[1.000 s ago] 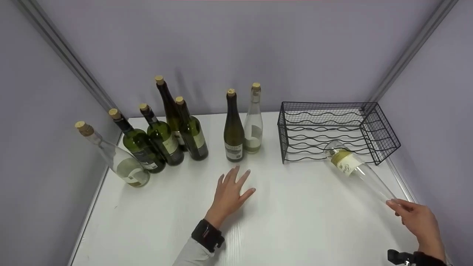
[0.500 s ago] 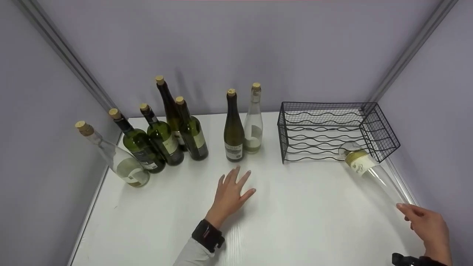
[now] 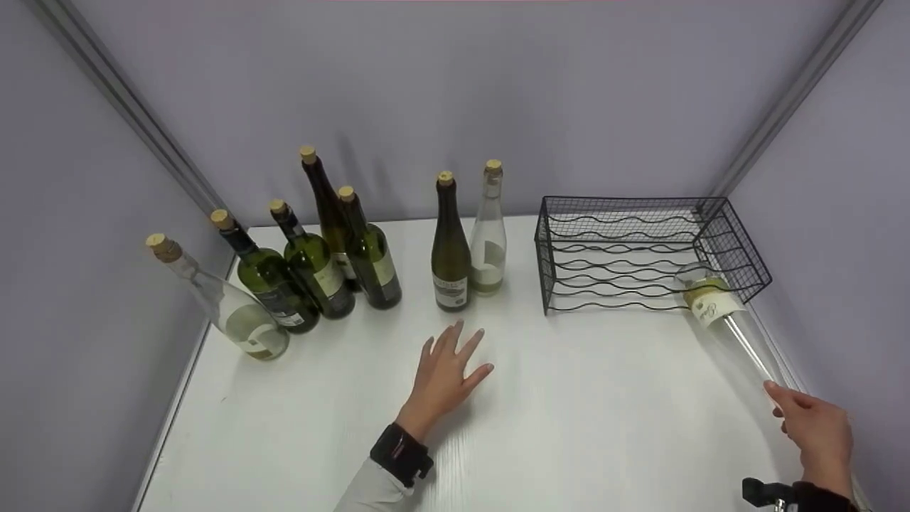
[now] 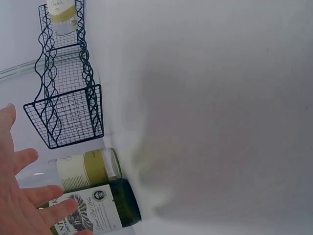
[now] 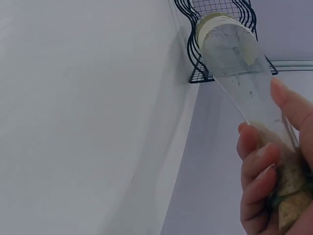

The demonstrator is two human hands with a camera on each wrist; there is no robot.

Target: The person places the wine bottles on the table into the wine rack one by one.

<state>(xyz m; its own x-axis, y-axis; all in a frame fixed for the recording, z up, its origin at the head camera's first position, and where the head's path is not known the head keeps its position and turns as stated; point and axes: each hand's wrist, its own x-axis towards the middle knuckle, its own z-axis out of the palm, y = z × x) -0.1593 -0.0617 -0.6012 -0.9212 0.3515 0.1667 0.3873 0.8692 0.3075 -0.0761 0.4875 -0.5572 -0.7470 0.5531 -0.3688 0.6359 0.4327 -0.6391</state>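
A clear glass bottle (image 3: 714,304) with a cream and gold label slants toward me at the right. My right hand (image 3: 817,423) grips it by the neck, and a cork (image 5: 293,210) shows within the grip in the right wrist view. The bottle's base lies inside the right end of a black wire rack (image 3: 618,288) with wavy bars. My left hand (image 3: 439,373) is spread over the white table, holding nothing. Just beyond its fingertips stand a dark wine bottle (image 3: 451,263) and a clear bottle (image 3: 488,249), both corked and upright.
Several more corked bottles stand at the left, among them a clear bottle (image 3: 245,320) at the end and a green bottle (image 3: 377,267). Walls enclose the white table (image 3: 569,412) at the back and sides; the right wall (image 3: 839,284) runs close beside the rack.
The held bottle has shifted rightward along the rack to its right end, and its base has gone slightly deeper in. My left hand and the standing bottles have stayed put.
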